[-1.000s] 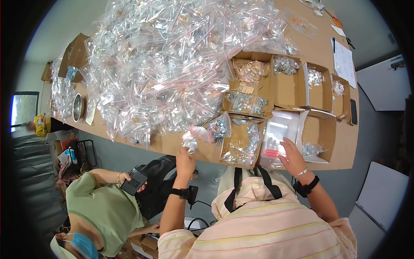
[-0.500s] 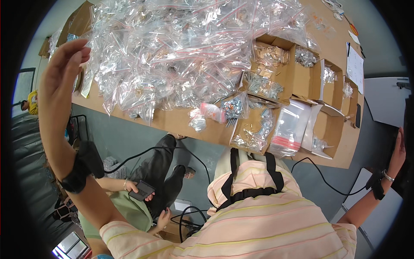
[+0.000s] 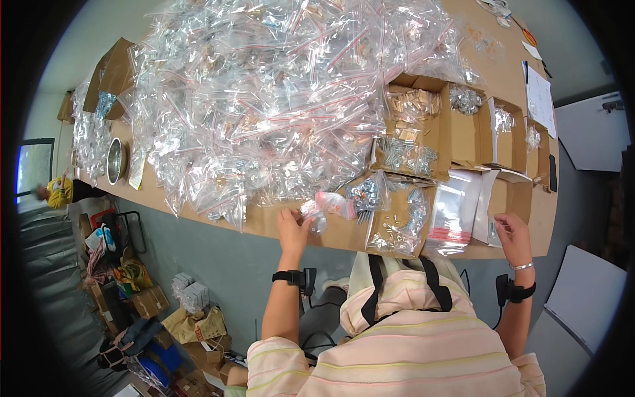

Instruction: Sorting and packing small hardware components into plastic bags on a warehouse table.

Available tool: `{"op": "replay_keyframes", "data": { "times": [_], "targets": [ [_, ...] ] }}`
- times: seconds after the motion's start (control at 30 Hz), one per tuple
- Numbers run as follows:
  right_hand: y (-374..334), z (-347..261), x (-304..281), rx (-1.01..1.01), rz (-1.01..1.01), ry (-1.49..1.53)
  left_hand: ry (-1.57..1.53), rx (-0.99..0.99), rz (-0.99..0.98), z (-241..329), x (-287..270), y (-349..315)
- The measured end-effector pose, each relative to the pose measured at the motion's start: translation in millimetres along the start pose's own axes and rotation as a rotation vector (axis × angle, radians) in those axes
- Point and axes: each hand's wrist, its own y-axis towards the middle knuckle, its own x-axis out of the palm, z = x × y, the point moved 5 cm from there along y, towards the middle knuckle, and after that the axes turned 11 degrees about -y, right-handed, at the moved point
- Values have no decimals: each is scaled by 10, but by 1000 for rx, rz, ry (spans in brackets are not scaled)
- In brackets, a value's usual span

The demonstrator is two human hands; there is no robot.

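My left hand (image 3: 293,229) is at the table's front edge, thumb and fingers apart. Its thumb side touches a small clear bag of parts (image 3: 318,223). Beside that bag lies a pink-tinted plastic bag (image 3: 336,204), and then a clear bag of bluish screws (image 3: 365,194). Over the front edge of the right-hand cardboard box (image 3: 512,198), my right hand (image 3: 514,237) has its fingers curled in a pinch. A small packet (image 3: 493,231) shows right by its fingertips; what the fingers hold, if anything, is too small to make out.
A large heap of clear zip bags (image 3: 264,99) covers the table's left and middle. Open cardboard boxes hold wooden dowels (image 3: 413,104), screws (image 3: 407,155) and small metal fittings (image 3: 397,235). Flat empty zip bags (image 3: 453,208) lie between boxes. A metal bowl (image 3: 116,161) stands left.
Both hands have come in from far out at the sides to the table's front edge. The person in green with a phone at the left has mostly gone out of view.
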Motion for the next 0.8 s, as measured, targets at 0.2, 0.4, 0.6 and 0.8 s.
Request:
{"op": "replay_keyframes", "data": {
  "times": [0.2, 0.4, 0.6, 0.8],
  "targets": [
    [126, -385, 179, -108, -65, -62, -79, -111, -198, -250, 123, 194],
    [202, -553, 235, -170, -84, -84, 76, 91, -126, 109, 43, 235],
    [251, -650, 248, -212, -110, -129, 193, 30, -117, 10, 176, 158],
    [272, -671, 273, -242, -109, -108, 9, -103, -166, -169, 258, 138]
  ]
}}
